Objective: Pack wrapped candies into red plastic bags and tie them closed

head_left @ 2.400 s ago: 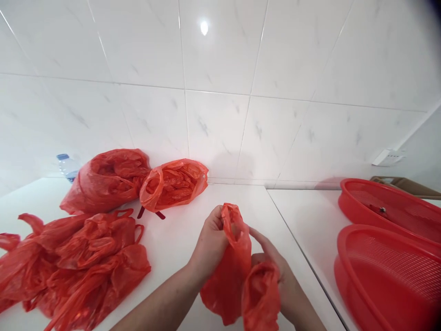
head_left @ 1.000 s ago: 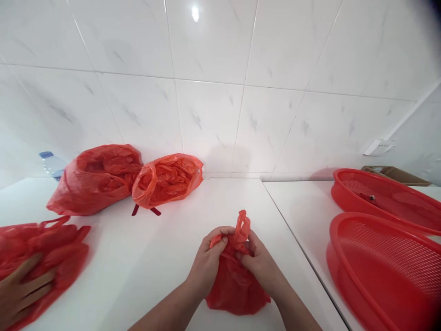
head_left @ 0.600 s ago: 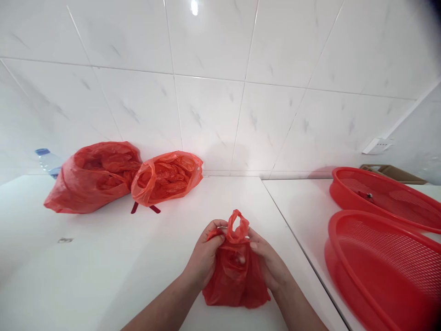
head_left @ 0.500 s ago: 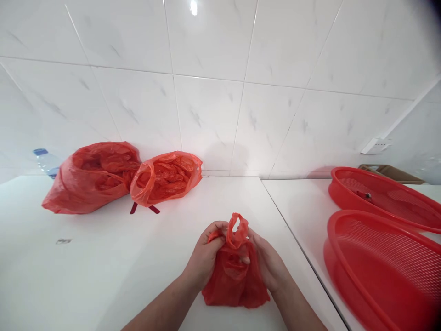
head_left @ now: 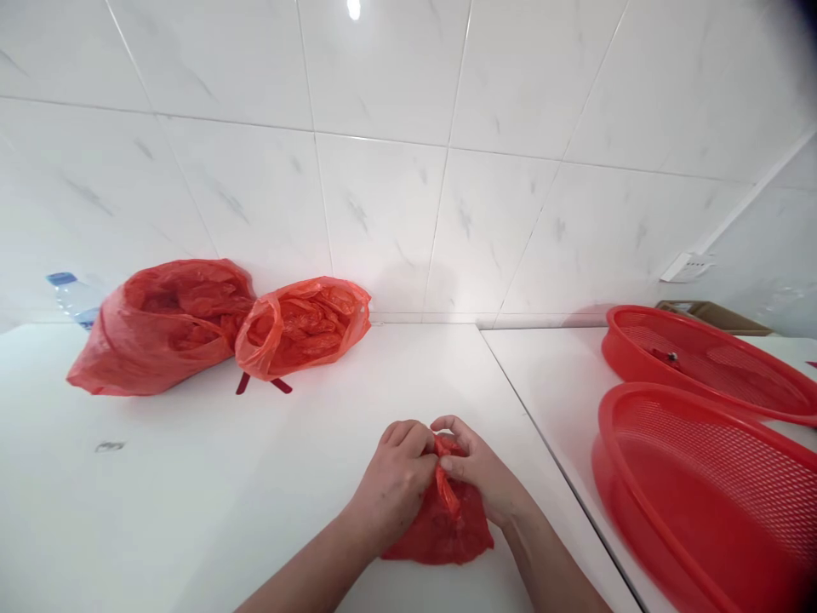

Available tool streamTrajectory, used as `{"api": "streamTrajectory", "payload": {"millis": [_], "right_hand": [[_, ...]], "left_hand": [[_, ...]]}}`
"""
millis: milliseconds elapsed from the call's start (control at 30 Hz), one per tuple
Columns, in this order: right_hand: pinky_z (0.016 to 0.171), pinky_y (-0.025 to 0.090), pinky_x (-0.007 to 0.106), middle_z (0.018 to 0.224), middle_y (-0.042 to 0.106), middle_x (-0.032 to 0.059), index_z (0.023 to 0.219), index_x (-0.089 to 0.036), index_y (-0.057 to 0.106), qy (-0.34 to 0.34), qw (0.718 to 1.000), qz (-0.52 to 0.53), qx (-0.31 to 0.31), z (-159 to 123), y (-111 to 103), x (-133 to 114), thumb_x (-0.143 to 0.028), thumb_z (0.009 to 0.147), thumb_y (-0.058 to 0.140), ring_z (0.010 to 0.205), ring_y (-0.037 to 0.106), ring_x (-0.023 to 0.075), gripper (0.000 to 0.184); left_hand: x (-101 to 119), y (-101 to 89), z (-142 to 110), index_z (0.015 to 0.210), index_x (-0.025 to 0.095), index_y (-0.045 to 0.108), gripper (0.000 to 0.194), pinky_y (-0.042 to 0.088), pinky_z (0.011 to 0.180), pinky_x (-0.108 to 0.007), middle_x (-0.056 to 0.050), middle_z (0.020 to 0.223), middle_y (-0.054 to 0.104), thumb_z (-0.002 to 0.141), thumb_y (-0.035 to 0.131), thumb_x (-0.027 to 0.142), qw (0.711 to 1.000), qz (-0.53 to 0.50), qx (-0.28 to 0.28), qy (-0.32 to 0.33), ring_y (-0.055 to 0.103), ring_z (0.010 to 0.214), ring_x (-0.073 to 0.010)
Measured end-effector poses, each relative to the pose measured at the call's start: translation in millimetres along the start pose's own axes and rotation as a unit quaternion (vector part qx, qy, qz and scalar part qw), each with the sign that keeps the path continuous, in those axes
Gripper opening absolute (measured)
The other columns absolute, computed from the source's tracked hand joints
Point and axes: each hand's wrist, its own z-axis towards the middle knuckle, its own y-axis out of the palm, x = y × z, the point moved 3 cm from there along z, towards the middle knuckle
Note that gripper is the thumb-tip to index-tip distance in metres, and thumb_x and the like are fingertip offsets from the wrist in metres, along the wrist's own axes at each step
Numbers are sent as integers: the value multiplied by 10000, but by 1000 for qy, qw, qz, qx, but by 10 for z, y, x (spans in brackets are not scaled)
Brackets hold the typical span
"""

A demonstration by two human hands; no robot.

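Note:
My left hand (head_left: 397,478) and my right hand (head_left: 480,472) are both closed on a small crumpled red plastic bag (head_left: 447,532) that rests on the white table (head_left: 223,494) near its front edge. The fingers of both hands meet over the top of the bag and cover its handles. The lower part of the bag bulges out below my hands.
Two larger red plastic bags (head_left: 162,328) (head_left: 303,323) stuffed with more red bags lie against the tiled wall. A water bottle (head_left: 70,294) stands behind them at far left. Two red mesh baskets (head_left: 702,358) (head_left: 708,494) sit on the adjoining table at right.
The pile of loose red bags at left was pulled away by another person's hand and is gone. My hands have pressed the small bag's handles down into a tight bundle.

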Motion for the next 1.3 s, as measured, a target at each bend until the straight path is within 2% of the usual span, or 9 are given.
{"api": "streamTrajectory", "payload": {"millis": [133,267,367,467,600,733,933,1133,1300], "right_hand": [[722,466,308,915,563,-17,1098,-280,467,5,998,-61,5,-39,4,-38,-164,669,682,779,575,147,493],[702,475,318,921,552,-8,1131,-277,450,-1,988,-149,34,-84,80,-119,-174,705,610,786,573,159,467],[648,469,288,883,535,-14,1145,-274,444,-13,976,-209,55,-91,122,-147,-178,729,555,732,552,140,441],[594,447,260,796,517,-33,1130,-277,466,-44,951,-282,118,-58,89,-117,-162,728,495,663,523,125,420],[582,415,248,735,547,-34,1013,-262,542,-88,903,-368,203,-11,20,-50,-156,720,443,647,511,131,328],[512,350,241,600,526,-48,867,-256,582,-85,877,-394,260,-5,-27,-14,-194,752,397,563,458,131,227],[634,405,249,807,637,-13,899,-240,629,-111,924,-310,196,26,-82,-13,-136,688,397,717,547,149,330],[666,430,275,863,625,14,995,-228,612,-49,986,-124,99,-8,-125,-20,-161,741,481,733,558,154,293],[660,441,289,783,612,30,859,-183,627,-81,991,20,106,-18,-175,-41,-332,815,558,686,552,146,170]], "left_hand": [[-13,-25,-18,776,185,556,262,403,880,-382,-46,951,530,763,406,-30,1000,-7,-4,-29,464,1008,-195],[-49,-108,-10,1054,205,498,375,417,905,-391,-96,1220,474,750,400,10,991,-68,-18,-112,422,1158,-228],[-86,-119,-21,1240,261,371,453,468,747,-336,-39,986,591,817,376,99,964,-148,-78,-209,553,891,-186],[-73,-110,-35,1228,297,373,336,439,630,-280,24,778,577,904,312,232,930,-217,-97,-280,532,681,-149],[25,-80,-22,1102,279,451,237,418,634,-248,27,835,596,933,299,343,905,-301,-85,-287,532,699,-127],[73,-40,-25,1090,270,440,216,403,619,-241,22,867,613,930,309,337,910,-296,-95,-274,537,710,-129],[2,15,-62,977,237,453,135,384,602,-249,22,800,605,872,370,212,954,-160,-85,-239,526,677,-142],[-31,-13,-74,887,219,518,192,419,658,-263,0,852,592,780,432,84,983,-78,-39,-163,527,747,-146],[-98,-67,-114,960,222,595,265,444,660,-266,-34,844,551,822,423,76,992,-29,51,-111,518,776,-152]]}}
